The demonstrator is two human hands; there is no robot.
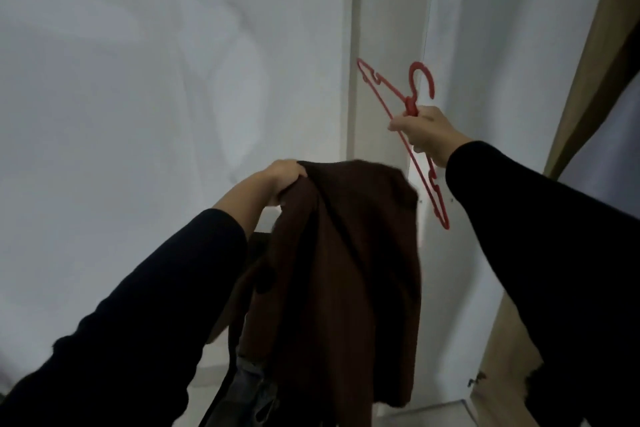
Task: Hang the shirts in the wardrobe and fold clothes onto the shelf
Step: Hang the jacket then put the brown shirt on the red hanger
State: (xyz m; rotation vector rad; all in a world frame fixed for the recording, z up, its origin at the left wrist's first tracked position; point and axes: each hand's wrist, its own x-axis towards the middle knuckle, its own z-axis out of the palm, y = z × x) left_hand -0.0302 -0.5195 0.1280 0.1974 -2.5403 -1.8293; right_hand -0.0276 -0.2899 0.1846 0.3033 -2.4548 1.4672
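— What's hard to make out here?

— The lower part of the brown garment (346,288): it hangs down past the bottom edge, and the dark clothes (252,388) under it are a blur. I can't tell what they lie on or in. A dark button (265,279) shows on its left side.

— And the hands?

— The left hand (284,180) is curled round the garment's top edge, bunching the cloth and holding it up in front of the white wall (138,80). The right hand (424,133) grips the red hanger (412,107) just under its hook; the hanger tilts, one end up-left, the other down-right, beside the garment, not touching it.

— Anything cut off?

— A wooden panel (595,55) runs off the right edge — both black sleeves (540,236) too.
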